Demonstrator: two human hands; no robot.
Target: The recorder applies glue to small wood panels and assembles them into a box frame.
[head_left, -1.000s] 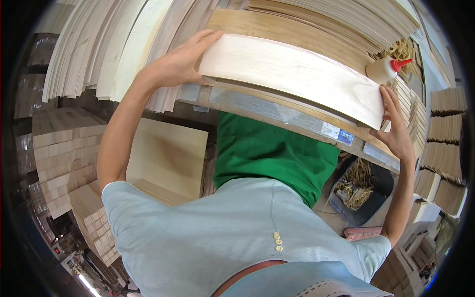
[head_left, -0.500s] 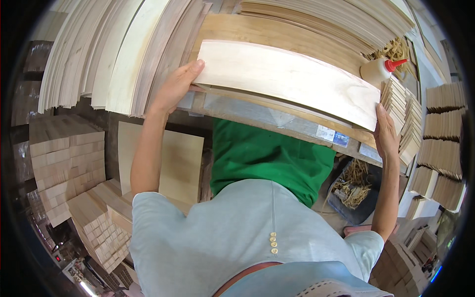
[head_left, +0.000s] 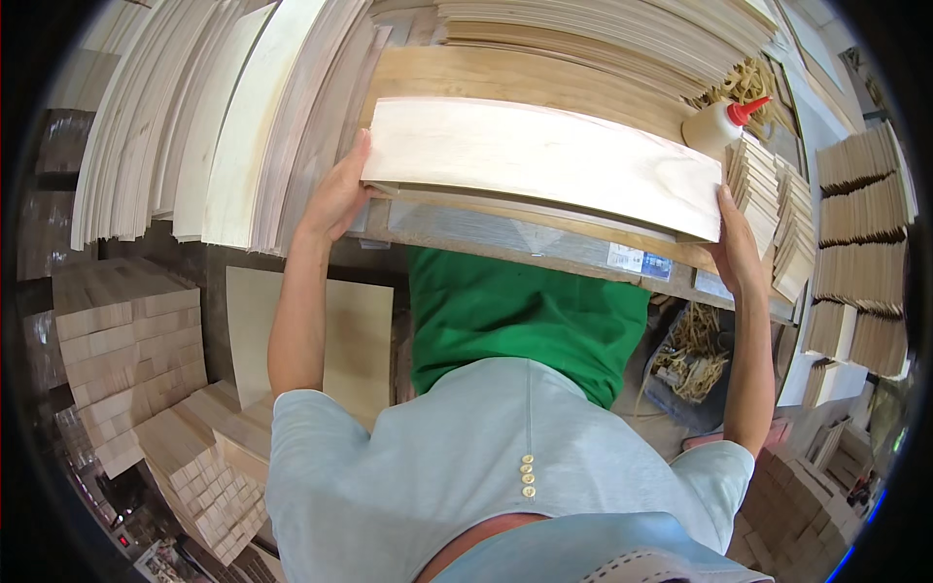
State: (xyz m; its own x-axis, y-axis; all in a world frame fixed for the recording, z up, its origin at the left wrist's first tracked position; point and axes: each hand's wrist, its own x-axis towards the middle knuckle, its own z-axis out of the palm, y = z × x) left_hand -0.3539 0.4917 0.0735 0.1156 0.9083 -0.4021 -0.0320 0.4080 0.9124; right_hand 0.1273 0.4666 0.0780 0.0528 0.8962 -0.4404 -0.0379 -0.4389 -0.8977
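Observation:
A long pale wooden board (head_left: 544,155) lies crosswise in front of me, with end pieces under it and a dark gap along its near side. My left hand (head_left: 335,199) is closed on its left end, thumb up against the edge and fingers partly hidden beneath. At the opposite end my right hand (head_left: 739,248) grips the board the same way. Under it is a yellowish wooden work board (head_left: 505,66) on the bench. A white glue bottle (head_left: 709,128) with a red cap stands just beyond the right end.
Thin boards are stacked at the left (head_left: 258,126) and along the back (head_left: 603,34). Short wooden strips (head_left: 753,185) lie beside my right hand, near tan rubber bands (head_left: 746,80). Below the bench sits a dark bin (head_left: 671,389) of bands. Wood blocks (head_left: 131,340) are piled at lower left.
The whole bench scene has shifted slightly left and down in view. My hands keep hold of both board ends, and the board now lies a little more level.

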